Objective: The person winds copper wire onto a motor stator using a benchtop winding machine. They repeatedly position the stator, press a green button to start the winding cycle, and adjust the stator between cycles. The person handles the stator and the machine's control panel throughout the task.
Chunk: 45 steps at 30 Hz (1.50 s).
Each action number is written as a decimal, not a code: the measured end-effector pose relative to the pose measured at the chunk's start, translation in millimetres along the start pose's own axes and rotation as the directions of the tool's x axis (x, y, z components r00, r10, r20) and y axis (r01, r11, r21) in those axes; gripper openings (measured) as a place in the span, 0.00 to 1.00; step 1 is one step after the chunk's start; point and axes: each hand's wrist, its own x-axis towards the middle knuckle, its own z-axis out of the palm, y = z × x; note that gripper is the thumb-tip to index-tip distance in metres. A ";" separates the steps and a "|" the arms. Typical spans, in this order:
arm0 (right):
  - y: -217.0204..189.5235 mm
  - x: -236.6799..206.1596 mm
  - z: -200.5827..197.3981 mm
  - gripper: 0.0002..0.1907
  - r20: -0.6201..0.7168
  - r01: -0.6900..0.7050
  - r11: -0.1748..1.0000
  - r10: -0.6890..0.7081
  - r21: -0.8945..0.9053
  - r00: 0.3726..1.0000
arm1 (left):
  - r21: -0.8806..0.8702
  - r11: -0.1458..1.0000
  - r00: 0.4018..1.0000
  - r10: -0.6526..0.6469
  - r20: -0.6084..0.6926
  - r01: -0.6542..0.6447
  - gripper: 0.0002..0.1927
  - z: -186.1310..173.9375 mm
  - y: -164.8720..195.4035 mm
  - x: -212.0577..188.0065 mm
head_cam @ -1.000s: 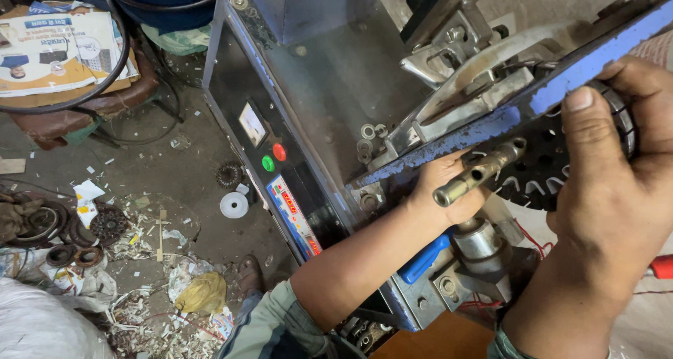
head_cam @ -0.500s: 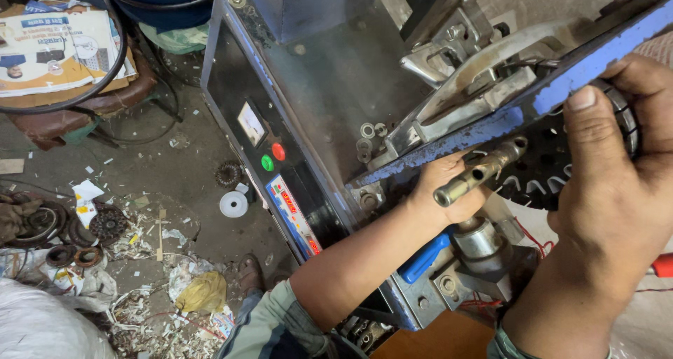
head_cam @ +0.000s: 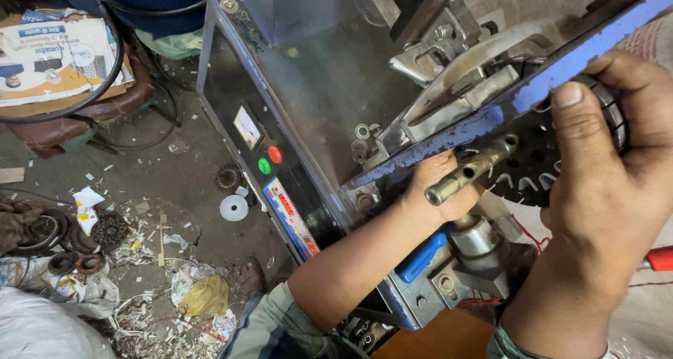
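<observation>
Dusty workshop floor (head_cam: 175,184) spreads under a dark metal machine (head_cam: 315,85), littered with paper scraps, old round parts and a yellow rag.

At the machine's right end sits a black toothed ring (head_cam: 533,170), a round laminated core with slots cut around its inner edge, tucked just under a chipped blue bar (head_cam: 561,71) that runs along the machine's upper right edge. The right hand (head_cam: 617,184) wraps over the ring from the right, its fingers (head_cam: 571,120) curled shut around the outer rim with the thumb laid flat on the face, so the grip looks firm. The left hand (head_cam: 438,187) reaches in from below and closes around the base of a brass-coloured spindle (head_cam: 470,173) that sticks out toward the camera, just left of the ring; how tightly it holds I cannot tell, since the spindle hides the palm.

To seat such a ring well, I judge it should be kept square to the spindle, with the thumb pressing evenly, not on one side, and fingertips clear of the slot teeth and of the blue bar's edge.

Below the spindle stands a shiny steel collar (head_cam: 475,236), beside it a blue handle (head_cam: 420,257). On the machine's near left face are a small meter (head_cam: 247,126), a red button (head_cam: 275,154) and a green button (head_cam: 264,165). A white ring (head_cam: 233,207) lies on the floor near the machine's left edge.
</observation>
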 end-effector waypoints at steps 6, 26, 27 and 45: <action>-2.0 -0.1 0.0 0.09 0.001 0.001 1.000 -0.001 -0.008 1.000 | -0.002 1.000 1.000 -0.012 -0.001 0.012 0.17 -6.7 -2.6 1.0; 2.3 -0.3 -4.6 0.08 -0.003 -0.011 1.000 0.011 -0.010 1.000 | -0.027 0.998 0.997 -0.055 0.050 0.056 0.11 1.3 2.9 -3.2; 2.0 -0.1 -4.9 0.08 0.007 -0.005 1.000 0.005 -0.023 1.000 | -0.027 0.998 0.997 -0.057 0.044 0.058 0.11 4.0 3.5 -4.0; -5.6 3.9 -0.4 0.07 0.013 0.020 1.000 -0.020 -0.008 1.000 | -0.070 0.988 0.984 -0.129 0.122 0.139 0.22 7.1 8.7 -9.1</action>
